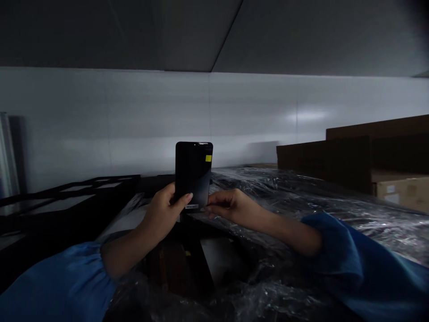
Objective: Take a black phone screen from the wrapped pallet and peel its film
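Note:
A black phone screen panel (pixel 193 172) stands upright in the middle of the view, with a small yellow sticker near its top right corner and a white label at its bottom edge. My left hand (pixel 164 214) wraps round its lower left side, thumb across the glass. My right hand (pixel 231 206) pinches the lower right corner at the label. Both arms wear blue sleeves.
Crinkled clear plastic wrap (pixel 301 197) covers the surface ahead and to the right. Brown cardboard boxes (pixel 355 156) stand at the right. Dark trays (pixel 67 197) lie at the left. A white wall (pixel 134 120) runs behind. The scene is dim.

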`<move>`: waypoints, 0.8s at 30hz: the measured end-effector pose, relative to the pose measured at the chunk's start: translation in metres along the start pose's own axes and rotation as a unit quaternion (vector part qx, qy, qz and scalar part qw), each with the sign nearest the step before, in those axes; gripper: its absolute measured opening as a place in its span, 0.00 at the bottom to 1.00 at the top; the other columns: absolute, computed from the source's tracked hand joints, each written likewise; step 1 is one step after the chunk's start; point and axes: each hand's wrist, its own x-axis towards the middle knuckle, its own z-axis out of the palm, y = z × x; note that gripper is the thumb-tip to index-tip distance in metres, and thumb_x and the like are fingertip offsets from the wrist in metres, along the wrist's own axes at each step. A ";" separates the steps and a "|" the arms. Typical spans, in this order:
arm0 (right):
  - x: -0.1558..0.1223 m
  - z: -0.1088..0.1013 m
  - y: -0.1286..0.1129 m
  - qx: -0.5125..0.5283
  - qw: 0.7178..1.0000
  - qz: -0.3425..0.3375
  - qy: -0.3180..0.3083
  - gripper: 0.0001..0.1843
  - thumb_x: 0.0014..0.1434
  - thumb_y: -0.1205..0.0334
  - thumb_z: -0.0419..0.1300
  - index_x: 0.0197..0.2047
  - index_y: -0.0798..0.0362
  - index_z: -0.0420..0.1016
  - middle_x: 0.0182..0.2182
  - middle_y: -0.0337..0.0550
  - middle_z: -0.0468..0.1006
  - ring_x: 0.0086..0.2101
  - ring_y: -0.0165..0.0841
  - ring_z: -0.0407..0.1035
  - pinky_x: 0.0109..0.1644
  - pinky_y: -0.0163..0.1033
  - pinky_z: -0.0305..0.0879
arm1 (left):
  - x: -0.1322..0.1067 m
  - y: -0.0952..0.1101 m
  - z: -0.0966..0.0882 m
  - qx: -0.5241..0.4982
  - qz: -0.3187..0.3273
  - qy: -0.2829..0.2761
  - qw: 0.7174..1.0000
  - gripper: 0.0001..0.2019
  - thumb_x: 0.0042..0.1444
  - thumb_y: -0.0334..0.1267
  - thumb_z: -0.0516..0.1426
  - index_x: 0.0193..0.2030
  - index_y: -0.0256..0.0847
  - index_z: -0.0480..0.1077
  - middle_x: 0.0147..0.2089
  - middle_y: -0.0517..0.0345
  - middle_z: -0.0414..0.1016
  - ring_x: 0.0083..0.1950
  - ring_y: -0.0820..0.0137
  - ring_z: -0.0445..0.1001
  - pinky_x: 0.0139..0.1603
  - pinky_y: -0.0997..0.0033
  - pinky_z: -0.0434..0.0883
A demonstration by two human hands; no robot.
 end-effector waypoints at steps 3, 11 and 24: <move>0.000 0.000 0.001 0.005 1.000 -0.006 -0.005 0.06 0.58 0.62 0.62 0.34 0.54 0.79 0.29 0.38 0.82 0.31 0.29 0.76 0.38 0.34 0.72 | 0.000 0.000 0.000 0.002 -0.001 -0.007 1.000 0.19 0.53 0.53 0.57 0.39 0.36 0.70 0.35 0.55 0.74 0.38 0.64 0.71 0.39 0.66 0.66; -0.001 0.001 0.002 0.004 1.000 0.002 -0.009 0.07 0.58 0.59 0.61 0.35 0.54 0.79 0.29 0.38 0.81 0.32 0.30 0.76 0.40 0.36 0.74 | 0.000 -0.002 0.002 0.002 -0.001 -0.010 1.000 0.18 0.54 0.52 0.57 0.38 0.36 0.70 0.36 0.55 0.73 0.38 0.64 0.71 0.39 0.65 0.65; -0.004 0.003 0.005 -0.016 0.995 -0.051 0.083 0.19 0.57 0.59 0.62 0.50 0.54 0.65 0.39 0.44 0.79 0.33 0.31 0.76 0.33 0.36 0.73 | -0.003 -0.003 0.002 -0.083 -0.078 -0.004 0.993 0.19 0.57 0.48 0.59 0.47 0.35 0.73 0.45 0.50 0.78 0.47 0.59 0.74 0.47 0.60 0.68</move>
